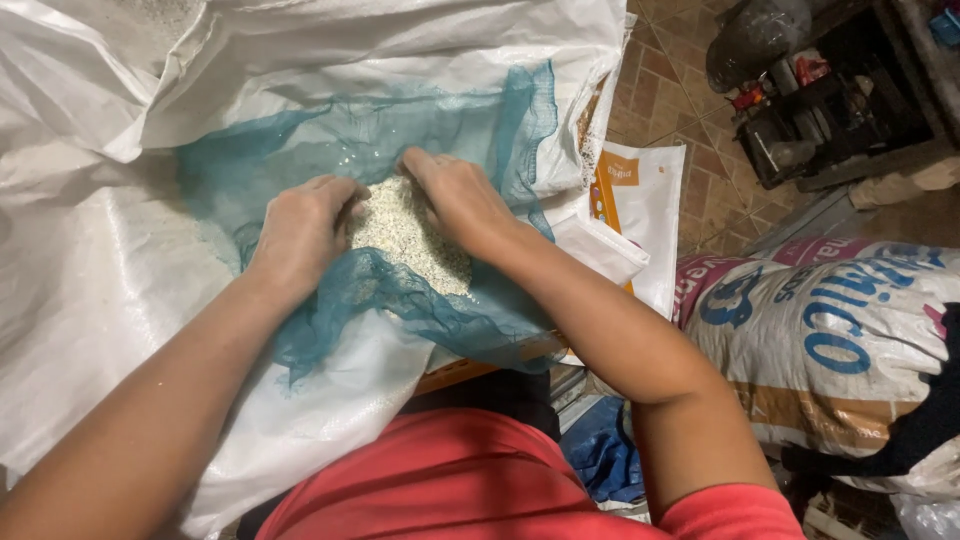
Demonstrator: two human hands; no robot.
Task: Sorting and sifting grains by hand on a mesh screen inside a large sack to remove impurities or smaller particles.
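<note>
A red shirt [450,480] is being seen at the bottom edge, nearest the camera, with two bare forearms being extended from it toward the middle of the view. A heap of pale, coarse grain [410,240] is being held on a sheet of teal mesh netting [400,140], which is being spread over a large white woven sack [90,270] at the centre-left. The left hand [300,235] is being pressed against the left side of the grain, its fingers being curled together over a fold of the netting. The right hand [462,200] is being laid on the upper right side of the heap, fingers bent down and close together, touching the grain; whether netting is being pinched beneath it cannot be told. The grain is being enclosed between the two hands.

Just right of the netting, a white and orange bag [640,200] is being seen partly under the white sack. Farther right, a filled printed sack [830,340] with blue and pink markings is being shown lying on its side. A blue cloth [605,455] is being seen below the right elbow. A tiled floor [690,120] and dark machinery [810,90] are being shown at the upper right, well apart from the hands.
</note>
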